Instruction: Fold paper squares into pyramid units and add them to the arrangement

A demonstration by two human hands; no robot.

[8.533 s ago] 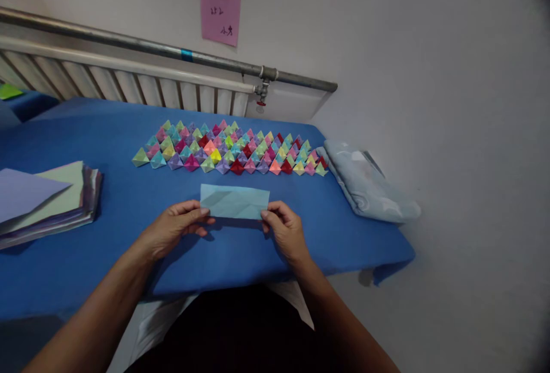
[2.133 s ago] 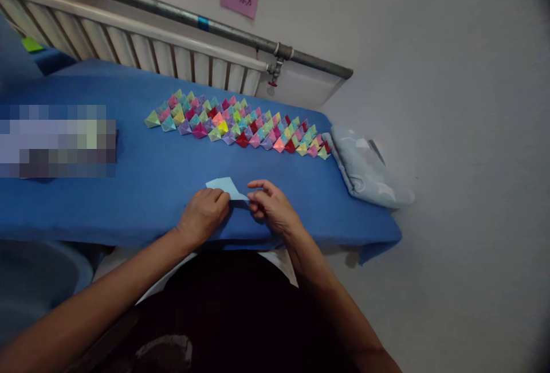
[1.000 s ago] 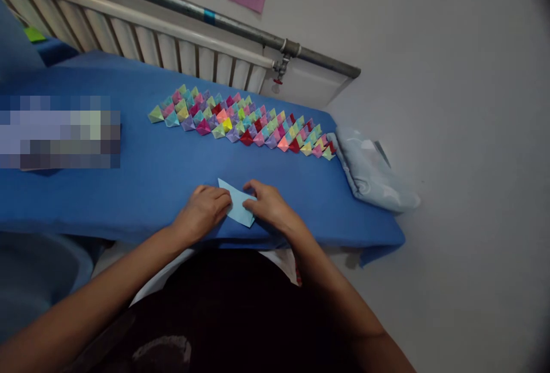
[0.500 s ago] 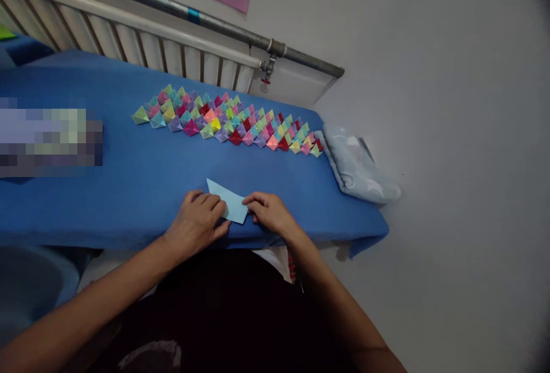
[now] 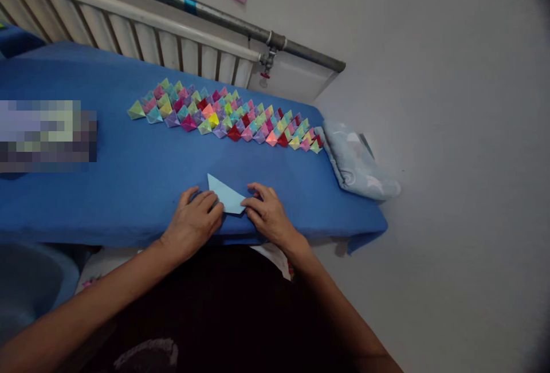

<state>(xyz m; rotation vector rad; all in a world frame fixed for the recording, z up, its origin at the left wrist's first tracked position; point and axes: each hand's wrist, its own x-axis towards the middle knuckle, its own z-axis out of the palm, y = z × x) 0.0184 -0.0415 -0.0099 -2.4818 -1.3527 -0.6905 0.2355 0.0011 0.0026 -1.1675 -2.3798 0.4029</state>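
A light blue sheet of folded paper (image 5: pixel 228 197) lies on the blue cloth near the front edge, one pointed corner up at its left. My left hand (image 5: pixel 196 215) has its fingers curled over the paper's left part, holding it against the cloth. At the right end, my right hand (image 5: pixel 267 211) pinches the paper's corner between thumb and fingers. Beyond my hands stand rows of small folded paper boats (image 5: pixel 227 115) in many colours. Part of the paper's left side is hidden under my left fingers.
The blue cloth (image 5: pixel 129 189) covers a long table. A folded pale blue patterned cloth (image 5: pixel 354 161) rests at its right end. Behind are a white radiator (image 5: pixel 167 52) and a metal pipe (image 5: pixel 223 22). A blue basin (image 5: pixel 34 287) stands low at left. A blurred patch (image 5: pixel 47 135) hides something.
The paper's lower right corner is now folded in, giving a slanted right edge. My right hand has shifted slightly up with its fingers more raised. The view has tilted a little.
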